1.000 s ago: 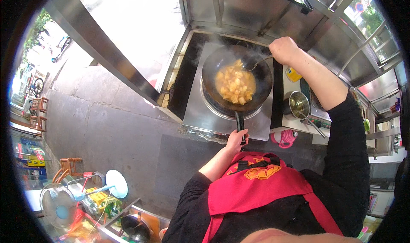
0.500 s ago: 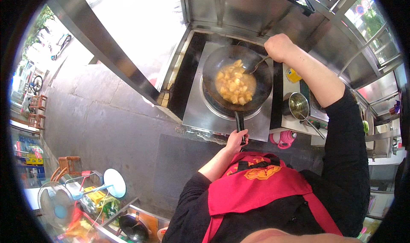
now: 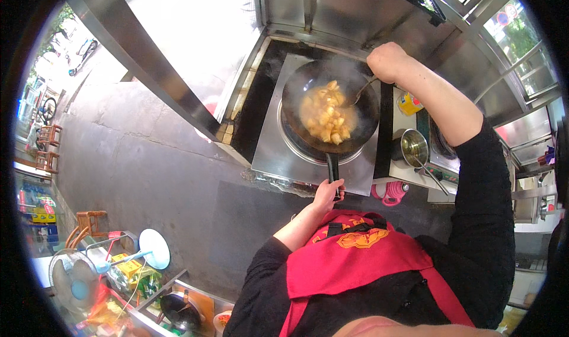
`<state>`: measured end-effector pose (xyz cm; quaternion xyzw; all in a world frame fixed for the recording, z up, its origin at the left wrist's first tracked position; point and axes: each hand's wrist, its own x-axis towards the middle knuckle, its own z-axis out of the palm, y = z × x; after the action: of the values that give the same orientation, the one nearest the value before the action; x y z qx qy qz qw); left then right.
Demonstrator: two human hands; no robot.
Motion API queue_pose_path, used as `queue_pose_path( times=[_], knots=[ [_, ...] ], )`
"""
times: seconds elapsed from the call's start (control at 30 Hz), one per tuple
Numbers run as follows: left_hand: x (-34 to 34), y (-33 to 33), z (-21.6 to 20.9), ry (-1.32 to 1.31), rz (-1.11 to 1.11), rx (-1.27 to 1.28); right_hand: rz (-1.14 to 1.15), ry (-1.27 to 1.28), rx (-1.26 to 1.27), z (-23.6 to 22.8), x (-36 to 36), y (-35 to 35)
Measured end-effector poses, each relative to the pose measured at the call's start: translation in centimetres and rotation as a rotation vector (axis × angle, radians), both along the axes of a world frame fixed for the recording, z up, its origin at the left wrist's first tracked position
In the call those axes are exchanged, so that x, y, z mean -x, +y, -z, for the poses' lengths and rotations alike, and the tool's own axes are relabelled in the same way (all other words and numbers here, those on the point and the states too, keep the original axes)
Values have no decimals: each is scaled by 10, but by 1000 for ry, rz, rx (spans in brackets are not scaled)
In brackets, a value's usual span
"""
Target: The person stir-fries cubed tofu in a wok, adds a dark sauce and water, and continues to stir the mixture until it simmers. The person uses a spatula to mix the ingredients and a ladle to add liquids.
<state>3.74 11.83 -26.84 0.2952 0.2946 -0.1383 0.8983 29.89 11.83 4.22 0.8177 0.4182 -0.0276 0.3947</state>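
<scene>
A dark wok (image 3: pixel 297 119) sits on the stove, holding yellowish-brown chunks of food (image 3: pixel 329 115) in a shallow sauce, with steam rising. My left hand (image 3: pixel 326 196) is closed around the wok's black handle at the near side. Over the wok's far right rim, my right hand (image 3: pixel 386 62) is closed on a thin-handled metal cooking utensil (image 3: pixel 364 88). That utensil slants down into the wok at the right edge of the food. Steam and sauce blur its lower end, so its shape cannot be made out.
Right of the stove top (image 3: pixel 269 153) stand a metal pot (image 3: pixel 413 146) with a long-handled tool in it and a yellow container (image 3: pixel 409 104). A pink jug (image 3: pixel 391 193) is below them. Metal wall panels (image 3: pixel 338 17) rise behind. A fan (image 3: pixel 77 286) and another wok (image 3: pixel 179 310) are at lower left.
More steam hangs over the wok, and the chunks have shifted within the sauce. The utensil's lower end has moved slightly right. My left hand keeps its hold on the wok handle.
</scene>
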Motion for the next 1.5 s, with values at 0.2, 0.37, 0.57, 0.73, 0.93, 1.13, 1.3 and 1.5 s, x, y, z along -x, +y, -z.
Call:
queue_pose_path(
  times=[0.2, 0.37, 0.57, 0.73, 0.93, 1.13, 1.3, 1.5],
  knots=[
    [-1, 1, 9, -23, 29, 0, -72, 7, -90, 6, -2, -1],
    [-2, 0, 2, 6, -6, -5, -59, 13, -58, 7, -14, 3],
    [0, -2, 1, 20, -16, -8, -84, 1, -40, 21, -7, 13],
    [0, -3, 6, -20, 2, -14, -135, 37, -68, 49, 24, 2],
    [-1, -1, 2, -1, 20, -24, -303, 74, -89, 56, 39, -19],
    [0, -1, -7, 7, -10, -51, -353, -119, -84, 1, 20, -58],
    [0, -3, -8, 23, -21, -50, -463, -176, -301, 25, -12, -56],
    [1, -4, -2, 31, -17, -48, -409, -104, -207, 45, 0, -29]
  ],
)
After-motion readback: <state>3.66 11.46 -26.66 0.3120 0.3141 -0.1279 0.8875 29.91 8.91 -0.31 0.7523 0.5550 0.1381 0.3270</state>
